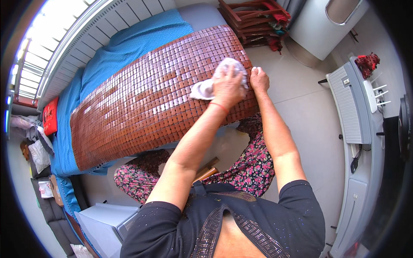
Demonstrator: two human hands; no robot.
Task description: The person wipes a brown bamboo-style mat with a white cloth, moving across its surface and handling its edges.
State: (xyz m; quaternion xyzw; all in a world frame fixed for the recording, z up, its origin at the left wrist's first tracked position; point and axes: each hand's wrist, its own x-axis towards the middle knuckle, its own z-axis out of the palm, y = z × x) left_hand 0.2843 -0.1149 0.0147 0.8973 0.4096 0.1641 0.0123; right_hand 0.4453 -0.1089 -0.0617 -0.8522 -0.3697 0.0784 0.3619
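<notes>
A brown mat (pixel 146 94) made of small glossy tiles lies over a bed. My left hand (pixel 228 88), with a red band at its wrist, presses a bunched white cloth (pixel 202 89) onto the mat near its right end. Part of the cloth sticks out to the left of the fingers and part beyond them. At the mat's right edge my right hand (pixel 259 79) is closed, its fingers curled over the border; the fingertips are hidden.
Blue bedding (pixel 137 32) shows beyond the mat. Folded reddish-brown wooden chairs (pixel 254 19) and a tall white cylindrical appliance (pixel 322 30) stand far right. A long grey cabinet (pixel 352 112) with a white router (pixel 370 96) lines the right. A grey box-like unit (pixel 107 219) stands lower left.
</notes>
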